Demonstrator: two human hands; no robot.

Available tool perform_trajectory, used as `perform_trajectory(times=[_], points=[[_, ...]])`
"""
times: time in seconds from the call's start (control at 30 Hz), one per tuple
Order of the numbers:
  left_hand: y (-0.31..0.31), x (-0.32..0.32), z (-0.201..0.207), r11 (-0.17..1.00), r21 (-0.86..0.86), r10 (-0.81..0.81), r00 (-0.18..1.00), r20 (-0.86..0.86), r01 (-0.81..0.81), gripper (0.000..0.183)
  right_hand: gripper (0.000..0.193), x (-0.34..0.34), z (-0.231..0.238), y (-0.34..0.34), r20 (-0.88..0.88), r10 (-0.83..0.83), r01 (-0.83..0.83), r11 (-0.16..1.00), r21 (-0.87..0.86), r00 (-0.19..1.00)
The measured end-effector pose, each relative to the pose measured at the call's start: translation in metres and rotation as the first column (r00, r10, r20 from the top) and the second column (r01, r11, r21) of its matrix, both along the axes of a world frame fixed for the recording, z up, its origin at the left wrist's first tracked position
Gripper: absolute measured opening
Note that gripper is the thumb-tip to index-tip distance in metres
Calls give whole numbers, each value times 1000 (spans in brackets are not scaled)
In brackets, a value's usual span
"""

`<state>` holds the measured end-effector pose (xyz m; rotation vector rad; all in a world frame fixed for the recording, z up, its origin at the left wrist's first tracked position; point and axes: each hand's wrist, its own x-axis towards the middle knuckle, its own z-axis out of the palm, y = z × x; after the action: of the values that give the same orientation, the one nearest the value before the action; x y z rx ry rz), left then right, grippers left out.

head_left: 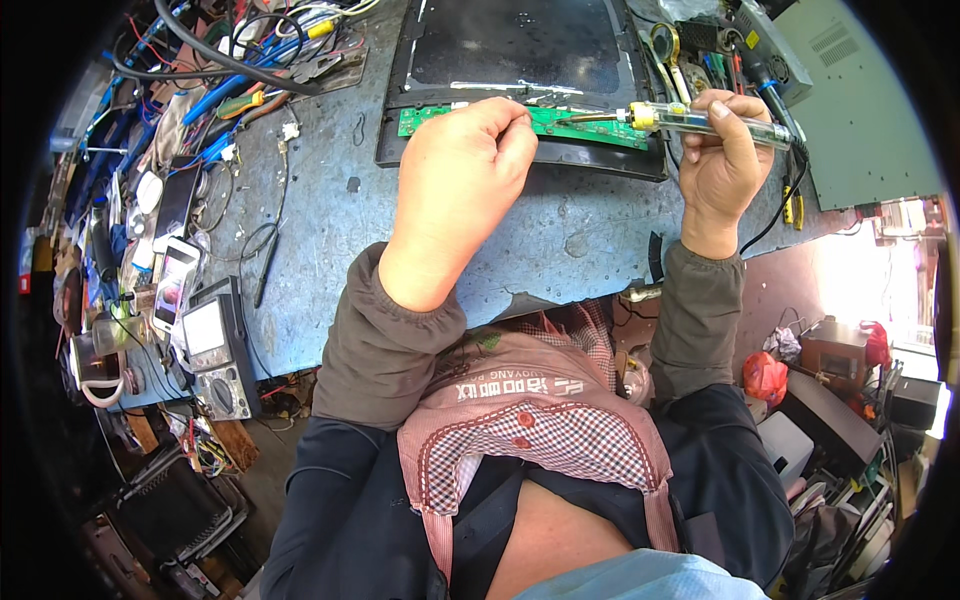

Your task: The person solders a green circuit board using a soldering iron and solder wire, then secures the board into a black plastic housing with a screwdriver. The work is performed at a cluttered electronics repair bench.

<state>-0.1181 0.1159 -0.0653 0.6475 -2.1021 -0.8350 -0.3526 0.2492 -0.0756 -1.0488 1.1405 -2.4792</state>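
A long green circuit board [590, 127] lies along the near edge of a black panel housing [650, 158] on the blue worktable. My left hand [455, 170] is closed in a pinch over the left half of the board; whatever the fingertips hold is hidden behind the knuckles. In my right hand [722, 165] is a soldering iron [685, 119] with a clear handle and a yellow collar, held like a pen. Its metal shaft points left, low over the board towards the left fingertips. I cannot tell whether the tip touches anything.
Tools, cables and a screwdriver [240, 106] crowd the table's left side. Nearer me there lie a white phone [177, 275] and a multimeter [222, 380]. At the right are a round magnifier [665, 43], a grey-green metal case [870, 110] and the iron's black cord [783, 217].
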Motion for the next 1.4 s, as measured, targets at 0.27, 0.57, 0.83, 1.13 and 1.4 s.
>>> perform_trajectory(times=[0.27,0.57,0.83,1.13,1.4], points=[[4,-3,0,995,-87,51,996,67,-45,18,8,0,0,0,8,1,-1,1000,4,1000],[5,-4,1,995,-74,77,994,76,-71,19,8,0,0,-1,17,-6,6,1000,5,1000],[2,-4,0,998,10,66,997,41,-67,20,7,-1,0,0,50,0,0,1000,-8,999],[4,-5,4,960,280,49,986,-160,-2,20,7,-16,0,9,167,-45,67,989,-133,985],[16,-8,4,973,224,0,979,-202,46,13,8,-15,2,9,189,-105,130,983,-129,976]])
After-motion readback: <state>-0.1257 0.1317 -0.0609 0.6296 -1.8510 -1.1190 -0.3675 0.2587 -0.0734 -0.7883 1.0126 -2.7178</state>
